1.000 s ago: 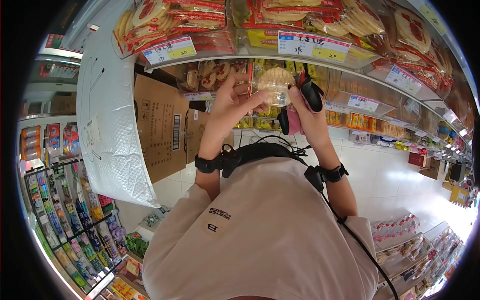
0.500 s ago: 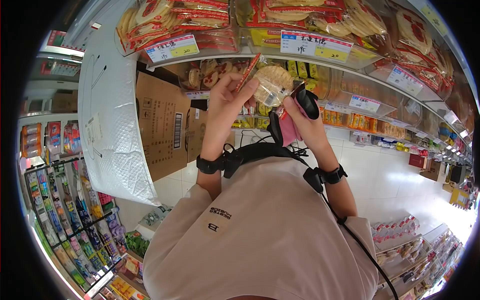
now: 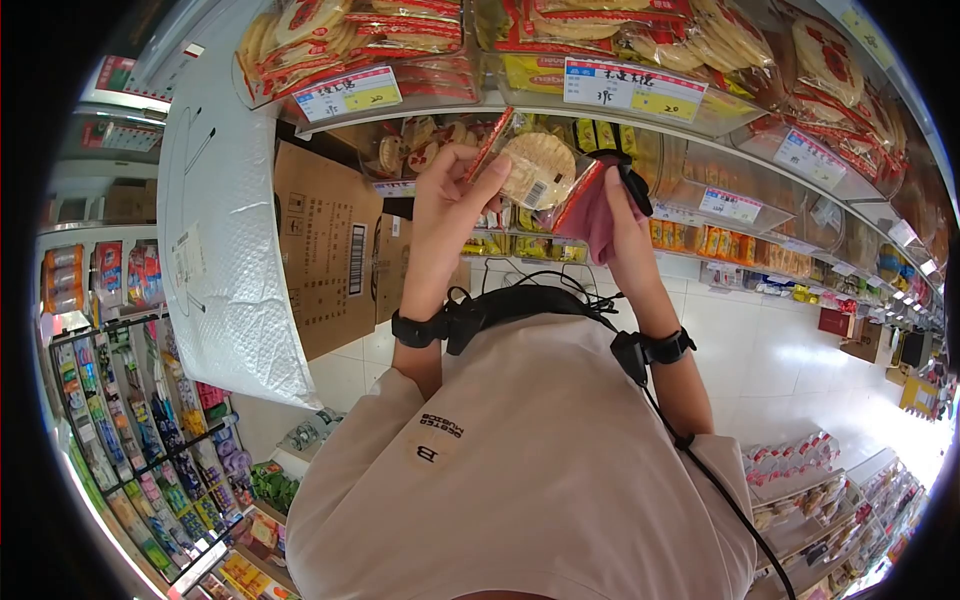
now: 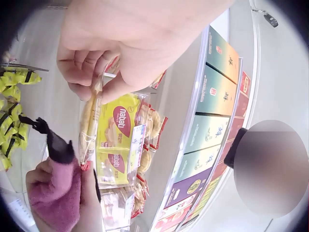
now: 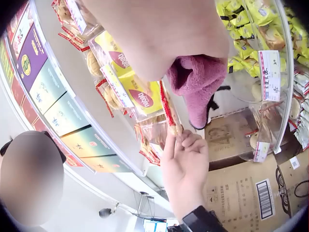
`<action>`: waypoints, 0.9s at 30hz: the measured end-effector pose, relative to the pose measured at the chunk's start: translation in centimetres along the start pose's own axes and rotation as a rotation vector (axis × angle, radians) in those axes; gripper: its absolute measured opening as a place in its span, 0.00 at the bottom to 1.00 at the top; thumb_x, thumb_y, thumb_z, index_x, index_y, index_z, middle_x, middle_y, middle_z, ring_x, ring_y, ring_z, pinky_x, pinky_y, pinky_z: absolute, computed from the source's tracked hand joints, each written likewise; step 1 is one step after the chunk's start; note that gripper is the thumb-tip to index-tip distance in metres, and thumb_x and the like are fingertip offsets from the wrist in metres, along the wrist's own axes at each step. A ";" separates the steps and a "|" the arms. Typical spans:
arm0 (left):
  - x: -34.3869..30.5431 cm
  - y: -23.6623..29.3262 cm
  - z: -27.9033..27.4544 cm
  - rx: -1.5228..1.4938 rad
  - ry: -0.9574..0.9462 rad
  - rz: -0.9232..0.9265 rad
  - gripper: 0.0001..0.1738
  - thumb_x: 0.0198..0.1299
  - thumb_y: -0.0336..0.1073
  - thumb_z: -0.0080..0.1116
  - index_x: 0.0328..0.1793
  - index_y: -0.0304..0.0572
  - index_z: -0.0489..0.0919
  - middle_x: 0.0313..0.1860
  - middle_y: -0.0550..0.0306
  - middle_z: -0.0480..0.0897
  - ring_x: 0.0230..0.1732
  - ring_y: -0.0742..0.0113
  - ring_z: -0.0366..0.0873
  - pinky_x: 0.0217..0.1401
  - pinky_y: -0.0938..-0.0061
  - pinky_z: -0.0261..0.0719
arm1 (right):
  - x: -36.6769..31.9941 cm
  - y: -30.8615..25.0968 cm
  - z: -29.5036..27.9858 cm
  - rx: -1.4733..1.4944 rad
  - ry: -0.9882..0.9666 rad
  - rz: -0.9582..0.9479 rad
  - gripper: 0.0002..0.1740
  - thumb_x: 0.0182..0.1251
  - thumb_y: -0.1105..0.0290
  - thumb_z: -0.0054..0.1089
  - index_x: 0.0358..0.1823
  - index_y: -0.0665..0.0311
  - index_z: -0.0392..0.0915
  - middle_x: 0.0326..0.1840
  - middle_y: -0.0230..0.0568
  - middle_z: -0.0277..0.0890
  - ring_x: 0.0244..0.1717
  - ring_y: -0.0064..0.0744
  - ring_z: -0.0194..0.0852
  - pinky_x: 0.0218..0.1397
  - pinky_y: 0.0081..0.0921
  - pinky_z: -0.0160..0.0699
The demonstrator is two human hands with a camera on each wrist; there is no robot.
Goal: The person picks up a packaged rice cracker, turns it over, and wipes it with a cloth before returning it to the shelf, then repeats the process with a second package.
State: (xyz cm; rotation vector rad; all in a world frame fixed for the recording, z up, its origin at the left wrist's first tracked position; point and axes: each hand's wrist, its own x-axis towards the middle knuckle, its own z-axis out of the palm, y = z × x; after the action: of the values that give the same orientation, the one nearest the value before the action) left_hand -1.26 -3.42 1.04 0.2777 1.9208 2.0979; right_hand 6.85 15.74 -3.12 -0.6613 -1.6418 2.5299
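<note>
A clear packet of round crackers (image 3: 538,172) with red edges and a barcode is held up in front of the shelf. My left hand (image 3: 447,205) pinches its left edge between thumb and fingers. Bunched in my right hand (image 3: 628,235) is a pink cloth (image 3: 592,222) with black parts. The right thumb lies near the packet's right red edge in the head view. In the left wrist view the packet (image 4: 90,126) is seen edge-on between the hands. The right wrist view shows the cloth (image 5: 200,82) rolled in the right palm.
Shelf bins above hold large cracker packets (image 3: 590,25) behind price tags (image 3: 633,90). Small yellow packets (image 3: 605,140) fill a lower bin. To the left stand a cardboard box (image 3: 325,250) and a white padded sheet (image 3: 225,260). Gift boxes (image 4: 215,89) line another shelf.
The packet has tilted and turned so its barcode faces up more plainly. My right hand has shifted slightly right with the cloth, and more of the packet's right red edge shows.
</note>
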 end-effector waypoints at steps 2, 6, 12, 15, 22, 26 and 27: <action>0.0 -0.3 -0.1 0.018 -0.035 -0.025 0.14 0.65 0.37 0.68 0.45 0.36 0.78 0.32 0.62 0.81 0.27 0.79 0.75 0.30 0.81 0.72 | 0.0 -0.1 0.5 0.179 0.025 0.055 0.22 0.74 0.44 0.57 0.32 0.54 0.75 0.20 0.25 0.70 0.14 0.17 0.66 0.13 0.21 0.56; -0.1 -1.5 0.9 0.224 0.046 0.008 0.16 0.64 0.38 0.68 0.50 0.35 0.78 0.34 0.61 0.82 0.33 0.76 0.78 0.35 0.81 0.74 | 0.6 2.1 -0.2 -0.149 -0.033 -0.207 0.14 0.73 0.57 0.63 0.40 0.61 0.78 0.25 0.25 0.72 0.20 0.13 0.68 0.21 0.19 0.63; 0.0 -2.2 0.9 0.248 -0.039 -0.025 0.26 0.70 0.45 0.62 0.63 0.32 0.72 0.49 0.51 0.82 0.43 0.73 0.81 0.36 0.78 0.78 | -0.3 1.7 0.4 -0.329 -0.015 -0.238 0.18 0.69 0.69 0.65 0.57 0.69 0.77 0.41 0.38 0.79 0.38 0.22 0.78 0.39 0.21 0.75; -1.2 -0.9 4.0 -0.084 -0.008 -0.179 0.32 0.75 0.52 0.52 0.69 0.30 0.69 0.48 0.52 0.82 0.46 0.73 0.81 0.39 0.77 0.80 | -0.4 1.0 1.9 -0.539 -0.127 -0.570 0.28 0.67 0.72 0.65 0.68 0.69 0.71 0.61 0.51 0.74 0.59 0.36 0.77 0.59 0.29 0.75; -1.0 -2.9 3.3 0.177 -0.109 -0.042 0.30 0.73 0.48 0.56 0.67 0.25 0.70 0.45 0.53 0.81 0.40 0.77 0.79 0.37 0.80 0.77 | -0.1 0.9 2.6 -0.300 -0.154 -0.316 0.24 0.76 0.61 0.57 0.66 0.67 0.67 0.56 0.44 0.74 0.57 0.31 0.73 0.61 0.26 0.72; -1.2 -2.3 3.5 0.162 -0.176 -0.040 0.26 0.72 0.43 0.57 0.67 0.28 0.72 0.43 0.56 0.82 0.37 0.78 0.78 0.36 0.78 0.77 | 0.0 -1.2 1.7 -0.286 -0.163 0.016 0.18 0.81 0.55 0.49 0.54 0.64 0.70 0.38 0.28 0.70 0.40 0.19 0.66 0.48 0.22 0.73; -1.2 -2.0 3.5 0.193 -0.193 -0.061 0.25 0.72 0.41 0.57 0.67 0.28 0.72 0.44 0.56 0.82 0.37 0.78 0.78 0.37 0.78 0.77 | -0.2 -0.8 2.3 -0.297 -0.155 -0.153 0.20 0.79 0.57 0.50 0.60 0.65 0.68 0.46 0.35 0.72 0.50 0.24 0.69 0.56 0.24 0.71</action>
State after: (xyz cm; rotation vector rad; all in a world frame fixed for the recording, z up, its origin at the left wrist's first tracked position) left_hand 1.12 -0.41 -0.51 0.4396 1.9897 1.7783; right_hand 6.04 14.10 -1.53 -0.3446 -2.0574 2.3047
